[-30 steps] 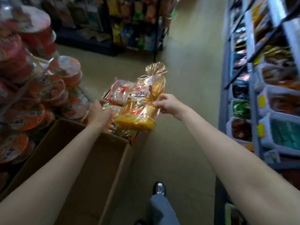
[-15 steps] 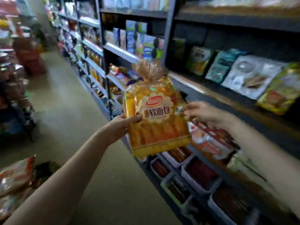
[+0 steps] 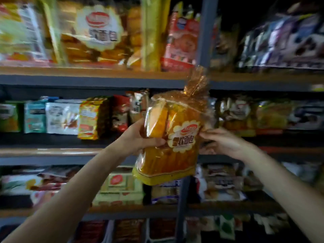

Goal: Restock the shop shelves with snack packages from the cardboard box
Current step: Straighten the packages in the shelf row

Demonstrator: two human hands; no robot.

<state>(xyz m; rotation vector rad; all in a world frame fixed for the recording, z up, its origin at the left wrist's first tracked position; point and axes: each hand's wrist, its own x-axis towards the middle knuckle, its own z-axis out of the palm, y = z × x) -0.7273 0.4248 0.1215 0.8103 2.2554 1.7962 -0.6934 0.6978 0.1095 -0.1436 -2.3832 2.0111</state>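
Head view, and both hands are up with a bread bag [image 3: 168,142] held in front of the shelves. Left hand [image 3: 138,137] is clamped on the bag's left edge, thumb across the front film below the label, fingers out of sight behind. Right hand [image 3: 222,142] is on the opposite edge, fingertips pinching the film just beside the scalloped label. So the bag hangs between the two grips, upright with a slight tilt, twisted neck above them, yellow bottom seam below.

Step in hand, by my reading: carrying to the shelf, not yet placed. Up and to the left of the grips, on the top shelf [image 3: 91,71], stands a matching bread bag [image 3: 98,30], same scalloped label. That looks like the home slot. The next move would call for lifting above the top shelf's front edge, then pushing in beside its twin without crushing the loaf or catching the neck on the dark upright post [image 3: 204,32] directly above the grip.

Both forearms reach up and forward from the bottom corners, converging on the bag, wrists roughly level. No cardboard box in sight here.
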